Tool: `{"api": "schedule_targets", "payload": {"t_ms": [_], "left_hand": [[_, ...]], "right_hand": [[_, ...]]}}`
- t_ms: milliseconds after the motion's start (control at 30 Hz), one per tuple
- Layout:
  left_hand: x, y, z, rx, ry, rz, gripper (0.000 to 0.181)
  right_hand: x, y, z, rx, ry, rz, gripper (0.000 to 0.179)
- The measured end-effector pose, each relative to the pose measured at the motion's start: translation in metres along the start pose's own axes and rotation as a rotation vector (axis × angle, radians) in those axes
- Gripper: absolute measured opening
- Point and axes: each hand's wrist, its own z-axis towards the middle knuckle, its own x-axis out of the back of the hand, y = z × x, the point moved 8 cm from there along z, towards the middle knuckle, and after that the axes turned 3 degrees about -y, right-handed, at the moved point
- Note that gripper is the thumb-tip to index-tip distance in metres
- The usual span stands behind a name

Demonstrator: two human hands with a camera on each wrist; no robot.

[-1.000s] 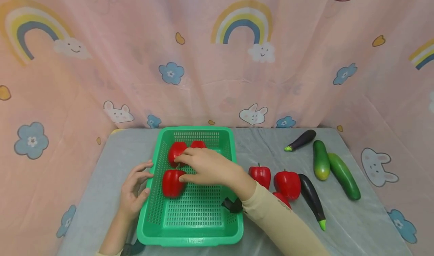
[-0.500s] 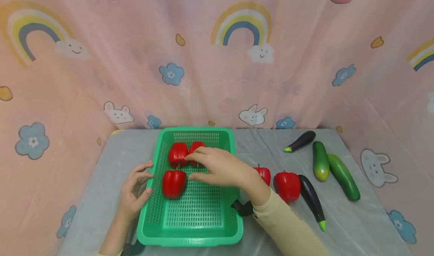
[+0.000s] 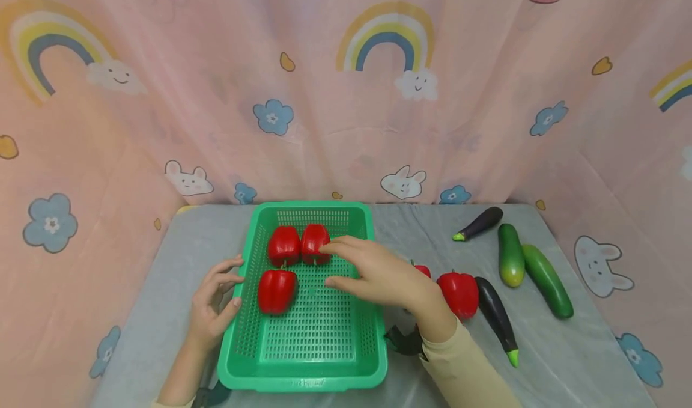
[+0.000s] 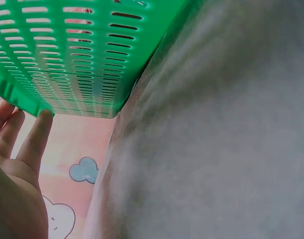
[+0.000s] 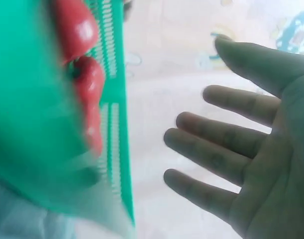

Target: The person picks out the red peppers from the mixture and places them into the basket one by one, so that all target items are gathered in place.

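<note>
Three red bell peppers lie in a green perforated basket: a front one, a back left one and a back right one. My right hand hovers over the basket's right side, fingers spread and holding nothing; in the head view its fingertips overlap the back right pepper's edge. The right wrist view shows this palm bare, apart from the basket wall. On the basket's left side, my left hand touches the rim with extended fingers. Those fingers meet the rim's underside in the left wrist view.
Right of the basket lie another red bell pepper and one partly hidden behind my right arm. Beyond them are two eggplants, one near and one far, and two green cucumber-like vegetables. A patterned pink curtain hangs behind the table.
My right hand has let go of the front bell pepper and moved right, uncovering the back right pepper. The peppers in the basket and my left hand have stayed in place.
</note>
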Motion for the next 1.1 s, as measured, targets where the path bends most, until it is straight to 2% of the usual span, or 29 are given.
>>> {"api": "schedule_targets", "payload": {"t_ms": [300, 633, 767, 967, 1100], "left_hand": [[-0.002, 0.002, 0.000, -0.016, -0.003, -0.010, 0.028], [-0.003, 0.001, -0.001, -0.022, 0.000, -0.024, 0.029], [-0.002, 0.000, -0.001, -0.025, 0.004, -0.020, 0.030], [-0.001, -0.001, -0.001, -0.034, -0.003, -0.016, 0.028], [0.000, -0.001, 0.000, -0.039, 0.001, -0.014, 0.027]], "right_hand": [[0.007, 0.029, -0.034, -0.083, 0.095, 0.055, 0.062], [0.014, 0.061, -0.068, -0.161, 0.157, 0.139, 0.065], [0.015, 0.071, -0.079, -0.203, 0.168, 0.118, 0.065], [0.013, 0.082, -0.095, -0.242, 0.165, 0.017, 0.067], [0.011, 0.092, -0.106, -0.288, 0.152, 0.007, 0.070]]}}
